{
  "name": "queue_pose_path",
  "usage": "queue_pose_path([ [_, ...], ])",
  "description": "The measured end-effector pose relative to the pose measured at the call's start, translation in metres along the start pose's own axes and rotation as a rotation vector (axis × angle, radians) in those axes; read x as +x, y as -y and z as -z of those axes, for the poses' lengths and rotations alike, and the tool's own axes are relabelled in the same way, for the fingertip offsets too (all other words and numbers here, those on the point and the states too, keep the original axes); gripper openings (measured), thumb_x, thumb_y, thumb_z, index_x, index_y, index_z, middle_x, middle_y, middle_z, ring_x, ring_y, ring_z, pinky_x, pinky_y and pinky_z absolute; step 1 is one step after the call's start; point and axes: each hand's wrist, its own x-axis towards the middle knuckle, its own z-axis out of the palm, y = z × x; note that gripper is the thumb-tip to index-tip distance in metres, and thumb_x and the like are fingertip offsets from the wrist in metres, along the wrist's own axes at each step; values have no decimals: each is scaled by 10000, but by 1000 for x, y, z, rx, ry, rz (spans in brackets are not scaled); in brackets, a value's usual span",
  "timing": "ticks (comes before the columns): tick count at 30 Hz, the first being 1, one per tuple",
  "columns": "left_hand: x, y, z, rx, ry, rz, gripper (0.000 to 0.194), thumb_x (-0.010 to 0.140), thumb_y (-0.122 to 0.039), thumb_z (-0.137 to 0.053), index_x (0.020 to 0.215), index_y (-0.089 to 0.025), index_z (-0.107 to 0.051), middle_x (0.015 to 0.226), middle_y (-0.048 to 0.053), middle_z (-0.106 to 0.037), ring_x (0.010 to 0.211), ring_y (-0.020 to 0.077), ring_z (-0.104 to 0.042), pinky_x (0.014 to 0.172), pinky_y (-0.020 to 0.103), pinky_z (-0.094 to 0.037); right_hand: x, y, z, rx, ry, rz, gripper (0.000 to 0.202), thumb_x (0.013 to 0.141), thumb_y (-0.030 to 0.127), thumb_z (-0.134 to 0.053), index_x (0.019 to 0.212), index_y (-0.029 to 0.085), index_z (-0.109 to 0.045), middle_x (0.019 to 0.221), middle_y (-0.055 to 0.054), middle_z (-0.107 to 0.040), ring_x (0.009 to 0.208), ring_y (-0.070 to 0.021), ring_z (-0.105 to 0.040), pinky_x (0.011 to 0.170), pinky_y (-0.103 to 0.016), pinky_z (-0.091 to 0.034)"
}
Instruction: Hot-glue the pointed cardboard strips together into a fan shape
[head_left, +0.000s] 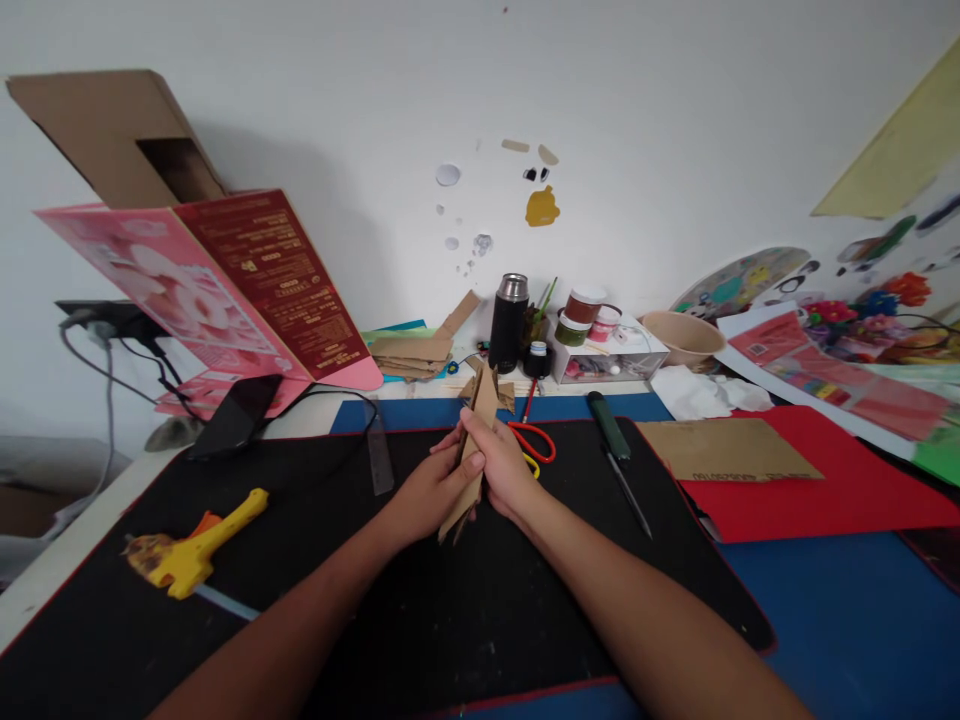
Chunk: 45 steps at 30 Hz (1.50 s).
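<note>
Pressed between my two hands is a narrow stack of brown cardboard pieces [480, 408], tilted, above the black mat [450, 640]. My left hand [433, 490] grips its left side, with the thumb across the front. From the right, my right hand [501, 462] wraps round it, its thumb beside the left one. The fingers behind the cardboard are partly hidden. Red-handled scissors [541, 443] lie just behind my right hand, and a clear ruler [379, 455] is to the left of my hands.
A yellow glue gun [196, 550] and a black phone [236, 415] lie at the left. On the right are a green cutter [609, 425], a pen [628, 495], a cardboard sheet [731, 448] and red paper [810, 510]. A black thermos [509, 325] stands behind.
</note>
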Motion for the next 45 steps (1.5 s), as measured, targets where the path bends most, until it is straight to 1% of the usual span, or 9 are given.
queue_pose_path([
  [4, 1, 0, -2, -3, 23, -40, 566, 908, -715, -525, 746, -178, -599, 652, 31, -662, 571, 175, -656, 563, 287, -541, 0, 1, 0, -22, -20, 6, 414, 809, 577, -733, 745, 180, -636, 762, -95, -787, 429, -172, -637, 305, -229, -404],
  [10, 2, -6, 1, -53, 62, 42, 581, 877, -731, -567, 799, -161, -649, 701, 54, -709, 633, 188, -690, 644, 311, -581, -1, 2, 4, -46, 10, -45, 453, 827, 610, -688, 784, 159, -674, 726, -97, -779, 293, -129, -514, 240, -234, -316],
  [14, 1, -7, 2, -82, 105, 63, 583, 864, -731, -588, 837, -152, -659, 734, 55, -714, 644, 179, -689, 640, 300, -574, 0, 4, 5, 60, -29, 2, 416, 805, 591, -733, 855, 190, -635, 718, -63, -769, 413, -176, -634, 294, -230, -399],
  [17, 0, -7, 3, -86, 78, 67, 601, 844, -746, -597, 794, -150, -653, 691, 45, -693, 602, 165, -669, 604, 282, -558, 2, 4, 5, 104, -15, 16, 443, 797, 607, -744, 925, 204, -612, 735, -48, -763, 516, -208, -700, 300, -215, -409],
  [22, 1, -9, 3, -75, 6, 42, 604, 843, -756, -585, 728, -166, -638, 632, 41, -664, 543, 168, -648, 543, 283, -543, 1, 0, 5, 110, 98, 0, 484, 828, 642, -699, 1027, 208, -619, 811, -43, -775, 372, -158, -603, 252, -234, -387],
  [29, 3, -7, -1, -44, -1, 19, 630, 844, -779, -553, 712, -168, -633, 635, 45, -662, 508, 162, -637, 507, 286, -539, -1, 2, 0, 28, -12, -29, 505, 784, 652, -726, 976, 194, -636, 726, -53, -764, 350, -167, -574, 228, -247, -354],
  [34, 5, -3, -4, -74, -22, 29, 617, 833, -774, -573, 732, -168, -631, 646, 49, -669, 529, 168, -648, 531, 292, -550, 0, -1, 5, 32, 33, -26, 459, 821, 629, -709, 967, 200, -639, 733, -30, -761, 259, -121, -467, 216, -249, -319],
  [40, 2, -7, 2, -45, 33, 82, 565, 833, -734, -613, 770, -173, -622, 640, 41, -680, 557, 180, -661, 550, 293, -545, 1, 2, 4, 159, 54, 20, 461, 783, 624, -761, 908, 197, -639, 762, -37, -753, 590, -196, -707, 442, -252, -501],
  [45, -1, -8, 1, -3, 64, 65, 585, 847, -746, -574, 788, -166, -618, 647, 29, -671, 552, 165, -648, 538, 269, -524, 3, 6, 4, 143, -23, 56, 455, 776, 619, -771, 835, 184, -649, 611, -13, -683, 648, -219, -723, 551, -278, -547],
])
